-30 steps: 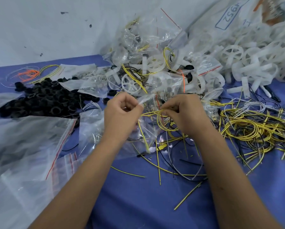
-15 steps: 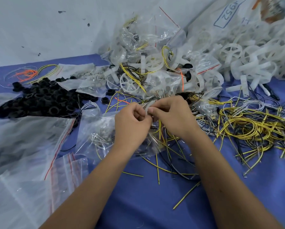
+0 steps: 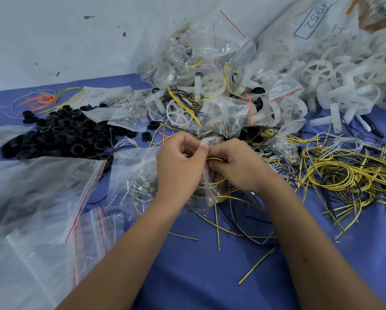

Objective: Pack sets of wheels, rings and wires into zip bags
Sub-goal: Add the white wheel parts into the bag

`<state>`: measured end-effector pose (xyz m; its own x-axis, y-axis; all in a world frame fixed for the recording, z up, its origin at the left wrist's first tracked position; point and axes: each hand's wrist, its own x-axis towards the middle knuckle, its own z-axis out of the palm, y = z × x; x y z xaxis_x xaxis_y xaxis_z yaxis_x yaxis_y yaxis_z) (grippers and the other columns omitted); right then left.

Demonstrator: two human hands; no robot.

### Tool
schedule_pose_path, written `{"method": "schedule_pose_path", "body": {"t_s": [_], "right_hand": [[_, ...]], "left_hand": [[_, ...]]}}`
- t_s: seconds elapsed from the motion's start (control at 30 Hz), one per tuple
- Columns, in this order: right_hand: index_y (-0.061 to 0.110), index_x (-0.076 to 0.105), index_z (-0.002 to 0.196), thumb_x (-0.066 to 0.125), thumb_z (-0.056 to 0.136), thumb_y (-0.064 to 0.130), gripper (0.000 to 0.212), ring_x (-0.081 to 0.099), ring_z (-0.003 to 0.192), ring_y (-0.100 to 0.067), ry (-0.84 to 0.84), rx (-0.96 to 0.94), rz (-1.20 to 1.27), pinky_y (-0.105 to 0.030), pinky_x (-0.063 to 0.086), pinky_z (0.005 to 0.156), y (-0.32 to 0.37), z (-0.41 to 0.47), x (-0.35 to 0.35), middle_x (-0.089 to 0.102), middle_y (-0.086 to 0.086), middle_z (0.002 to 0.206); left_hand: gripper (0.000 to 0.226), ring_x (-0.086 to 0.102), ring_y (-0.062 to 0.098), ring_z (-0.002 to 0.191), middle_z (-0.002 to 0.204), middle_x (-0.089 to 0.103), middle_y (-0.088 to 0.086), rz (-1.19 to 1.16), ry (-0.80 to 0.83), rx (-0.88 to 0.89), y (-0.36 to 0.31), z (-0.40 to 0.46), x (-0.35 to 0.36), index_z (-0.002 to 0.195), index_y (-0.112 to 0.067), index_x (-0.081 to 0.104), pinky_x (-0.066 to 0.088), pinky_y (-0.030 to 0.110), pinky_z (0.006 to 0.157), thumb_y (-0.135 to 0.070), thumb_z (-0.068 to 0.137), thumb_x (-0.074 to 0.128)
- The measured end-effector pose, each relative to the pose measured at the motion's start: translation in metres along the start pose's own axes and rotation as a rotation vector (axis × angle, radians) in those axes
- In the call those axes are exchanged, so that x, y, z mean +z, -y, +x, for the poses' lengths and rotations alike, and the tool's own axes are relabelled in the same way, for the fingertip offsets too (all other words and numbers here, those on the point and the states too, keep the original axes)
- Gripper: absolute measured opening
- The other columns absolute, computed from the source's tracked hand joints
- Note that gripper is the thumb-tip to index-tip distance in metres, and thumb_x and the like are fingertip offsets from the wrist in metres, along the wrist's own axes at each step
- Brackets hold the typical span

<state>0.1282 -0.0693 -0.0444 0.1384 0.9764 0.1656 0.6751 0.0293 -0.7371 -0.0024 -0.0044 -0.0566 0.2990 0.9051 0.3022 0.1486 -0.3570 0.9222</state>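
Bare blue table (image 3: 210, 276) lies open between the forearms; black rings (image 3: 60, 133) crowd the left, tangled wires (image 3: 344, 173) the right, filled bags (image 3: 210, 90) behind.
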Motion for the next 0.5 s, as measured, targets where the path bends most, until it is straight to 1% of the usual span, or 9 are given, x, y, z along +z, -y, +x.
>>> {"method": "schedule_pose_path", "body": {"t_s": [0.07, 0.13, 0.2, 0.23, 0.27, 0.33, 0.4, 0.43, 0.5], "right_hand": [[0.026, 0.063, 0.078, 0.056, 0.08, -0.01, 0.036, 0.059, 0.064, -0.002, -0.129, -0.014, 0.014, -0.022, 0.046, 0.062, 0.002, 0.002, 0.005, 0.064, 0.01, 0.068], [0.022, 0.056, 0.073, 0.055, 0.079, -0.01, 0.032, 0.05, 0.062, 0.0, -0.181, -0.01, -0.048, -0.023, 0.038, 0.058, 0.002, 0.003, 0.01, 0.06, 0.009, 0.068], [0.0, 0.058, 0.078, 0.051, 0.086, -0.01, 0.014, 0.048, 0.067, -0.005, -0.196, -0.049, -0.031, -0.028, 0.039, 0.058, 0.003, 0.003, 0.02, 0.062, -0.004, 0.071], [-0.012, 0.055, 0.083, 0.044, 0.093, -0.01, 0.015, 0.051, 0.07, -0.011, -0.198, -0.085, 0.019, -0.026, 0.042, 0.058, 0.008, 0.001, 0.024, 0.062, -0.01, 0.073], [-0.014, 0.054, 0.084, 0.034, 0.1, -0.009, 0.026, 0.055, 0.069, -0.013, -0.234, -0.129, 0.07, -0.023, 0.047, 0.058, 0.013, 0.001, 0.028, 0.063, -0.011, 0.073], [-0.004, 0.059, 0.091, 0.022, 0.107, -0.001, 0.04, 0.066, 0.072, -0.011, -0.195, -0.151, 0.252, -0.018, 0.053, 0.062, 0.013, -0.001, 0.035, 0.07, -0.007, 0.079], [0.002, 0.062, 0.103, 0.038, 0.103, -0.003, 0.025, 0.069, 0.086, -0.017, -0.083, -0.235, 0.198, -0.026, 0.057, 0.072, 0.011, 0.0, 0.032, 0.071, -0.01, 0.095], [0.003, 0.065, 0.103, 0.048, 0.095, -0.007, 0.022, 0.069, 0.089, -0.016, -0.01, -0.219, 0.148, -0.031, 0.058, 0.074, 0.008, 0.001, 0.027, 0.072, -0.008, 0.096], [0.009, 0.072, 0.09, 0.055, 0.082, 0.002, 0.02, 0.066, 0.078, -0.002, 0.031, -0.162, -0.025, -0.028, 0.054, 0.069, 0.0, 0.003, 0.017, 0.073, 0.005, 0.08]], "left_hand": [[0.021, 0.058, 0.018, 0.05, 0.062, 0.064, 0.0, 0.012, -0.003, 0.064, -0.009, -0.004, 0.004, 0.075, -0.022, 0.057, 0.045, 0.031, 0.054, -0.02, 0.088, 0.073], [0.02, 0.058, 0.015, 0.048, 0.062, 0.064, -0.001, -0.005, -0.012, 0.125, -0.018, -0.008, 0.008, 0.077, -0.02, 0.056, 0.045, 0.026, 0.052, -0.02, 0.088, 0.073], [0.019, 0.059, 0.011, 0.051, 0.061, 0.063, -0.002, -0.017, -0.023, 0.178, -0.025, -0.011, 0.011, 0.078, -0.018, 0.057, 0.046, 0.022, 0.052, -0.018, 0.087, 0.074], [0.019, 0.059, 0.009, 0.052, 0.06, 0.063, -0.003, -0.019, -0.027, 0.195, -0.027, -0.012, 0.012, 0.078, -0.018, 0.057, 0.046, 0.021, 0.053, -0.017, 0.086, 0.074], [0.019, 0.058, 0.009, 0.052, 0.059, 0.062, -0.003, -0.019, -0.029, 0.205, -0.027, -0.013, 0.013, 0.078, -0.017, 0.057, 0.046, 0.021, 0.053, -0.016, 0.085, 0.074], [0.02, 0.056, 0.009, 0.052, 0.059, 0.06, -0.001, -0.013, -0.043, 0.205, -0.025, -0.012, 0.012, 0.078, -0.015, 0.057, 0.045, 0.021, 0.053, -0.016, 0.084, 0.075], [0.02, 0.055, 0.008, 0.052, 0.061, 0.06, -0.001, -0.024, -0.061, 0.179, -0.019, -0.01, 0.01, 0.078, -0.015, 0.057, 0.043, 0.017, 0.053, -0.017, 0.085, 0.076], [0.02, 0.055, 0.009, 0.053, 0.063, 0.061, -0.001, -0.032, -0.067, 0.158, -0.014, -0.008, 0.008, 0.077, -0.015, 0.057, 0.042, 0.016, 0.054, -0.018, 0.086, 0.075], [0.021, 0.056, 0.011, 0.057, 0.062, 0.06, -0.002, -0.029, -0.084, 0.102, -0.004, -0.005, 0.004, 0.076, -0.015, 0.058, 0.043, 0.019, 0.057, -0.02, 0.089, 0.073]]}}
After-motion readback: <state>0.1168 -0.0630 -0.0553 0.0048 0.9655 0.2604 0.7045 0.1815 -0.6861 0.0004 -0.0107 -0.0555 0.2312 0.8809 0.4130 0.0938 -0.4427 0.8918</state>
